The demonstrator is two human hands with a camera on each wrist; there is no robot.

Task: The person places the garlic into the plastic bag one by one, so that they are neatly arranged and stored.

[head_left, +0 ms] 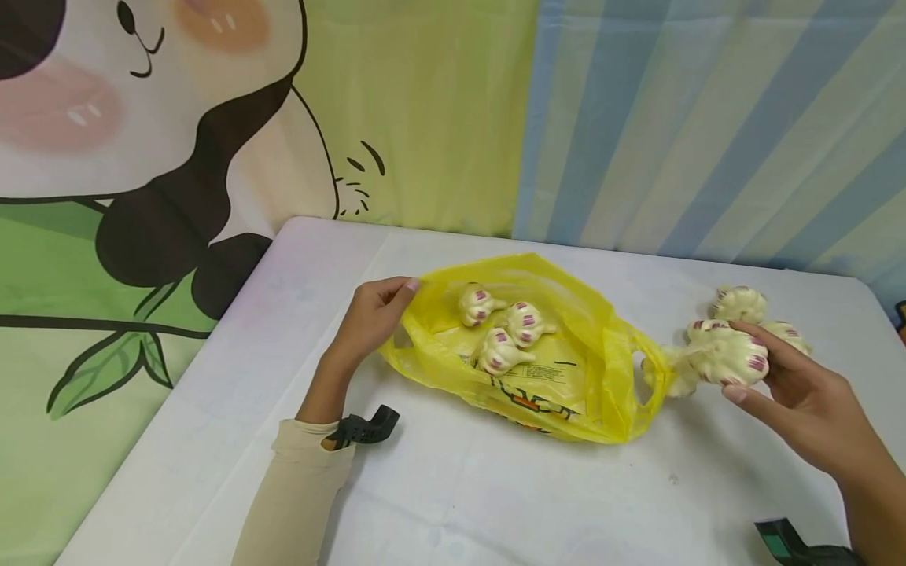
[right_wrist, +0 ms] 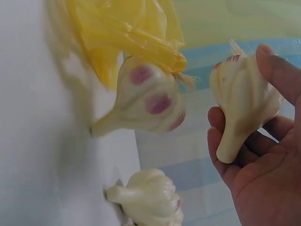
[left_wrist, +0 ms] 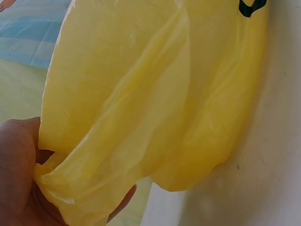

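Can count seven in total: one garlic bulb (head_left: 729,354) in the right hand (head_left: 814,401), three inner bulbs (head_left: 522,326) inside one yellow bag (head_left: 602,393), and three outer bulbs (head_left: 738,303) on the white table (head_left: 453,511), to the right of the bag, one of them partly hidden. Grasps with right thumb and fingers the garlic bulb, above the table and near the bag's right handle (head_left: 664,381). With the left hand (head_left: 378,314), pinches the left end of the bag between thumb and fingers. Concerning edges, shows the far one running along the striped curtain (head_left: 637,134), and the left one slanting, well apart from the left hand. Offers broad table surface in front of the bag for moving, but only a narrow strip behind. Shows the bag mouth wide open, with long axis from left to right, descending slightly to the right; inside, shows stems pointing rightward. In the right wrist view, directs the garlic bulb's stem downward and slightly left, roots upward, long axis nearly vertical.
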